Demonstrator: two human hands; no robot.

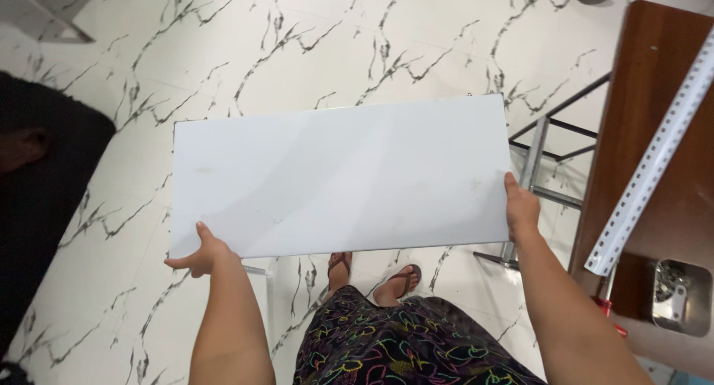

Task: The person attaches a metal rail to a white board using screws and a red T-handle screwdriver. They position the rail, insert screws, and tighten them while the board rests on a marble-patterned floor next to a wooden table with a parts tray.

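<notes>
White flat panel (338, 180) fills the middle of the frame, held level above the marble floor (297, 43). Left hand (202, 252) grips its lower left edge, thumb on top; right hand (520, 206) clasps the right edge. Wooden table (654, 132) with a perforated metal strip (654, 154) stands at right.

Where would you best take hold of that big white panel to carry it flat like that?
By its two short ends, one hand coming in from each side. The white panel is wide, thin and held roughly level, so a grip at one end alone would probably let it tip. The left hand grips the near left corner and the right hand the right edge, thumbs on top.
</notes>
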